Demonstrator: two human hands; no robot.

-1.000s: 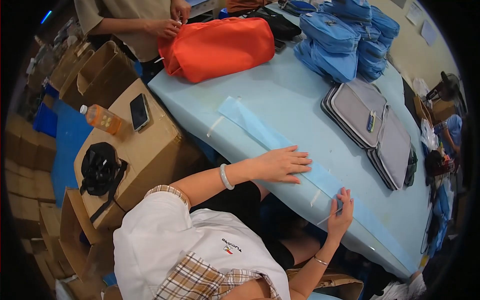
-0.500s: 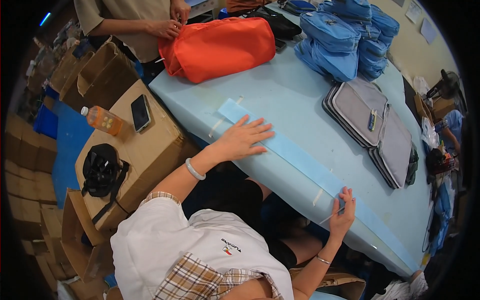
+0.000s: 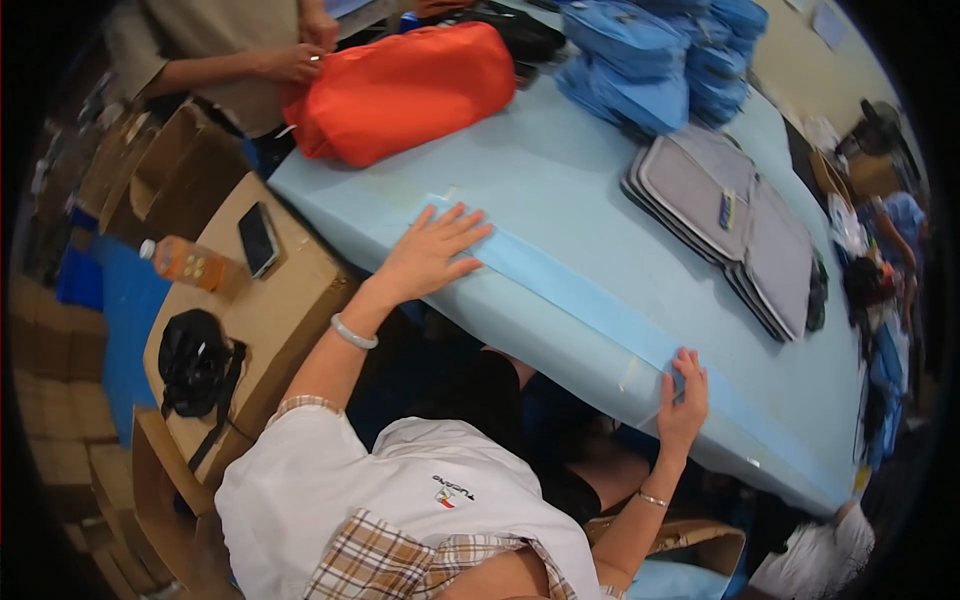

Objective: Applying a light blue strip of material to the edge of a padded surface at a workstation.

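Observation:
A long, narrow strip of light blue material (image 3: 575, 290) lies along the near edge of the table, which has a pale blue cover (image 3: 570, 170). My left hand (image 3: 432, 255) rests flat with fingers spread over the strip's left end, hiding part of it. Farther right, my right hand (image 3: 684, 405) touches the strip with its fingertips. Its fingers are partly curled around a thin pale stick (image 3: 648, 430), which is blurred and mostly hidden. Short whitish tape marks (image 3: 629, 373) show on the cover beside the strip.
Grey padded panels (image 3: 700, 195) lie stacked at right, with blue bags (image 3: 630, 70) piled behind. Another person's hand (image 3: 290, 64) holds an orange-red bag (image 3: 405, 95). A carton (image 3: 290, 310) at left carries a phone (image 3: 258, 240), a drink bottle (image 3: 185, 263) and a black strapped item (image 3: 195, 360).
My left hand has slid left along the strip to its end. My right hand stays near the same part of the strip. The whole view has shifted slightly.

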